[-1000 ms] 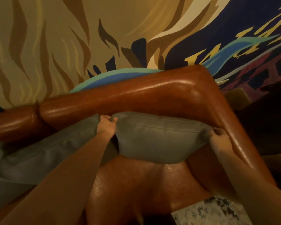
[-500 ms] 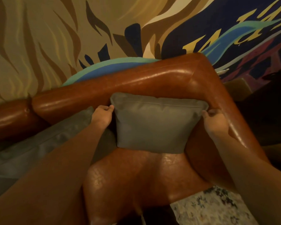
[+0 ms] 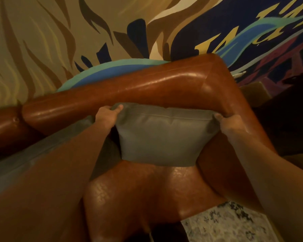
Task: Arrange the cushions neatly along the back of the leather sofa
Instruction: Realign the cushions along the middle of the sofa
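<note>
A: Head cam, looking down over the sofa corner. Grey cushion [image 3: 162, 137] stands upright on the seat, its top edge against the backrest of the brown leather sofa [image 3: 147, 86], right where backrest meets the right armrest.

B: Hands?

A: Both on it. Left hand [image 3: 106, 117] grips the top-left corner, thumb [image 3: 119, 107] over the front, other fingers curled round behind. Right hand [image 3: 229, 122] pinches the top-right corner, fingers bunching the fabric; can't see every fingertip, they're tucked btwn cushion and armrest.

B: Cushion square?

A: Top seam runs roughly parallel w/ the backrest, bottom edge touching the seat. Slight crumple near the right corner.

B: Anything else on the sofa?

A: Second grey cushion [image 3: 63, 142] to the left, lying slanted along the backrest, mostly hidden under the left forearm. Looks just beside the first one; contact hidden by the arm.

B: Surroundings?

A: Painted wall mural [image 3: 63, 41] behind, tan w/ brown, blue and yellow strokes. Speckled rug [image 3: 222, 224] at bottom right, in front of the seat.
</note>
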